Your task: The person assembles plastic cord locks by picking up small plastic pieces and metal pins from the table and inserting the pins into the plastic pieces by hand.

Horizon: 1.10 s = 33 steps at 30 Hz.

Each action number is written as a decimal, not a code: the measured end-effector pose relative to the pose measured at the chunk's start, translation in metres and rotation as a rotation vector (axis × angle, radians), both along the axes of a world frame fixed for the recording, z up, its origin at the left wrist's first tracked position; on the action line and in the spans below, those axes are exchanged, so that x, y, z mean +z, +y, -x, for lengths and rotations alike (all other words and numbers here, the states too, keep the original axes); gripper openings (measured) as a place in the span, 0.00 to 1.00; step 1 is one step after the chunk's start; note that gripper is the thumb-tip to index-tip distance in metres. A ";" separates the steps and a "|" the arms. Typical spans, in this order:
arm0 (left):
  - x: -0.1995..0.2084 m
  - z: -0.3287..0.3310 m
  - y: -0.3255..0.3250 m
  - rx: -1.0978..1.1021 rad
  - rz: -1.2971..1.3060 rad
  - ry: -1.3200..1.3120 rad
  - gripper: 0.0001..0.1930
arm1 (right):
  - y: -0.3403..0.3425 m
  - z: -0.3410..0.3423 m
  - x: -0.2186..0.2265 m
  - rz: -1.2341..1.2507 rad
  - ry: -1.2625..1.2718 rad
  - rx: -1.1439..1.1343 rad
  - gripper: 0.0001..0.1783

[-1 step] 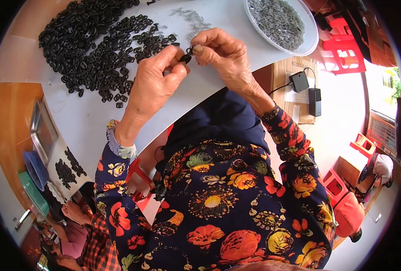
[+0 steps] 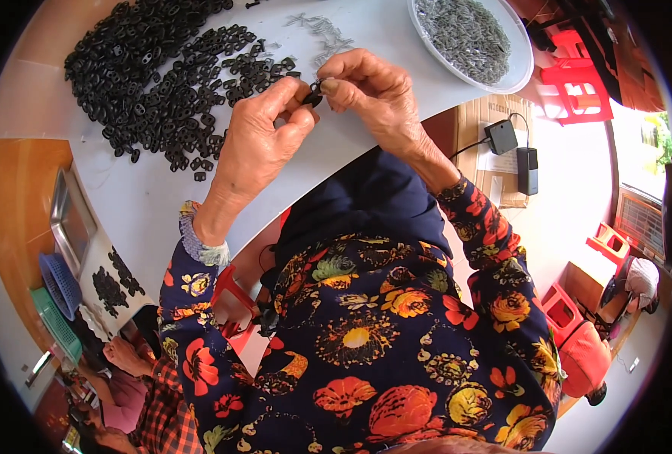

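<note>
Over the white table, my left hand (image 2: 262, 135) pinches a small black plastic piece (image 2: 312, 98), which looks like a cord-lock part, between thumb and forefinger. My right hand (image 2: 377, 94) meets it from the right, thumb and forefinger pressed together at the piece's edge. Whatever sits between those right fingertips is too small and covered to make out. Beyond my left hand spreads a large heap of black two-holed plastic pieces (image 2: 147, 76). Thin metal springs (image 2: 322, 34) lie scattered past my right hand.
A white bowl (image 2: 529, 64) full of small springs stands at the far right of the table. Below it, a cardboard box (image 2: 468, 125) carries black adapters (image 2: 501, 137). At left are a metal tray (image 2: 71, 208), baskets (image 2: 57, 284) and a person in a checked shirt (image 2: 171, 401). Red stools (image 2: 578, 91) stand right.
</note>
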<state>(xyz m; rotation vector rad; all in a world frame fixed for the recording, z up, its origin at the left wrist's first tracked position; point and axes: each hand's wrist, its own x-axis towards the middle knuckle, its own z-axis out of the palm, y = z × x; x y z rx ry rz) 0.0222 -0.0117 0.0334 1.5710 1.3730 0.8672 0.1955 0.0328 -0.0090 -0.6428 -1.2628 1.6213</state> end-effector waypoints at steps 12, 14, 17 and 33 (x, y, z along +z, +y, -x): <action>-0.009 0.009 0.005 0.187 -0.118 -0.239 0.08 | -0.002 0.003 0.005 -0.035 -0.135 0.072 0.07; -0.008 0.011 0.008 0.169 -0.133 -0.234 0.08 | -0.002 0.003 0.004 -0.032 -0.148 0.042 0.08; -0.009 0.015 0.011 0.128 -0.139 -0.225 0.09 | -0.003 0.004 0.003 -0.042 -0.137 0.019 0.08; -0.001 0.009 0.023 0.000 -0.235 -0.094 0.08 | -0.004 0.005 -0.001 -0.079 -0.104 -0.041 0.11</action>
